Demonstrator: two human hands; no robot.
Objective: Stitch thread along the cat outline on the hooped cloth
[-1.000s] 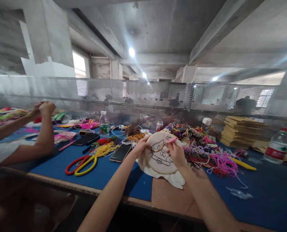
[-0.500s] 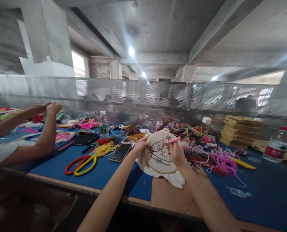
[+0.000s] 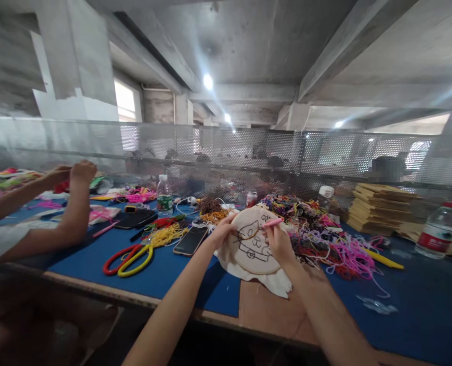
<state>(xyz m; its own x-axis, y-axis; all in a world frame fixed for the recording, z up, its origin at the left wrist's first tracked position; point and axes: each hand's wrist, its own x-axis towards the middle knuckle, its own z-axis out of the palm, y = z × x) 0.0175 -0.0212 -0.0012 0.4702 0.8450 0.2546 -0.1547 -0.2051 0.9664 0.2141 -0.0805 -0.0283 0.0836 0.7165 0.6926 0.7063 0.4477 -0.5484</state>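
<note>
A round embroidery hoop (image 3: 245, 264) holds white cloth with a cat-like line drawing, tilted up towards me. My left hand (image 3: 223, 231) is closed on the hoop's left rim. With its fingers pinched, my right hand (image 3: 278, 245) grips a pink punch needle (image 3: 273, 222) over the upper right of the drawing. Its tip is hidden by my fingers. A brown strand of yarn (image 3: 249, 237) curves across the cloth between my hands. Loose cloth (image 3: 275, 285) hangs below the hoop onto the table edge.
Scissors (image 3: 134, 260) with red and yellow handles and a phone (image 3: 190, 240) lie left. Tangled yarn (image 3: 350, 254) heaps behind and right of the hoop. Bottles (image 3: 438, 231) and stacked brown envelopes (image 3: 378, 208) stand further off. A co-worker's hands (image 3: 82, 172) are raised at left.
The pink punch needle has shifted very slightly left and down with my right hand. My left hand stays on the rim. The co-worker's hands have moved a little.
</note>
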